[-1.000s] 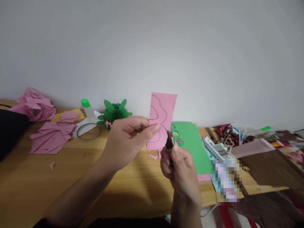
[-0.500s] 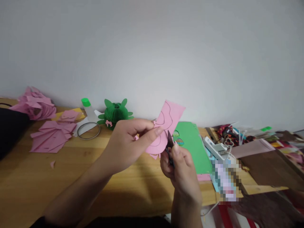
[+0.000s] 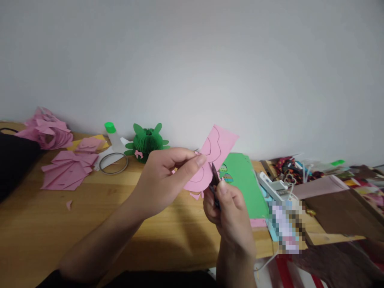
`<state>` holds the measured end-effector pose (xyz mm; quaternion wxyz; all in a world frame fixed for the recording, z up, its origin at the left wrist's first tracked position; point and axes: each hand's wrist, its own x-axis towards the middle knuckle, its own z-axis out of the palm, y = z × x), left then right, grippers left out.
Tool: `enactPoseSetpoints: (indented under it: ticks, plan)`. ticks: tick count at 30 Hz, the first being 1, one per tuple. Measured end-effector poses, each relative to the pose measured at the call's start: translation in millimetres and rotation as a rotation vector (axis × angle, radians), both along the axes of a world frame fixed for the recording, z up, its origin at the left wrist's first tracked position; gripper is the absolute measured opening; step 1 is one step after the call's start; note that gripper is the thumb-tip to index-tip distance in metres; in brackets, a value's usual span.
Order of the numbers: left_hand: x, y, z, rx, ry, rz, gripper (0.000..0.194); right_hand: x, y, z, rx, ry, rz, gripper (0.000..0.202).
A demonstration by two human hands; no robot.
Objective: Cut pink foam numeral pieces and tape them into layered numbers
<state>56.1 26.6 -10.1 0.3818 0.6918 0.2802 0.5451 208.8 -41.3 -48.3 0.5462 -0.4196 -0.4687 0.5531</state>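
Note:
My left hand point(image 3: 171, 180) pinches a piece of pink paper point(image 3: 220, 146) between thumb and fingers, above the table. Dark curved lines are drawn on the paper, and its lower end has a rounded cut edge. In my right hand point(image 3: 229, 204) is a pair of scissors point(image 3: 215, 176), with dark blades pointing up at the paper's right edge. My fingers mostly cover the scissor handles. Just below the paper, small pink scraps point(image 3: 196, 196) show.
Behind my left hand stands a green paper figure point(image 3: 147, 144). Left of it are a tape ring point(image 3: 113, 163), a glue stick point(image 3: 111, 134) and folded pink paper point(image 3: 67, 170). Green sheets point(image 3: 247, 192) lie right, beside a white power strip point(image 3: 273, 188) and a brown sheet point(image 3: 339, 212).
The upper end of the pink paper has tilted slightly to the right. Both hands keep their hold, and the scissors stay at the paper's edge. The view has shifted a little.

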Motion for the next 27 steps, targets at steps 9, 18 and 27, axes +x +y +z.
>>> enactPoseSetpoints:
  ticks: [9, 18, 27]
  plan:
    - [1.0, -0.7, 0.9, -0.006, 0.022, 0.061, 0.037, -2.9, 0.3, 2.5, 0.007, -0.015, -0.006, 0.049]
    - [0.2, -3.1, -0.9, -0.036, 0.003, 0.036, 0.032, -2.4, -0.3, 0.7, 0.007, 0.009, -0.023, 0.048]
    - [2.1, -5.2, 1.6, -0.084, 0.024, -0.076, 0.031, -2.6, -1.6, 1.2, 0.002, -0.005, -0.025, 0.049]
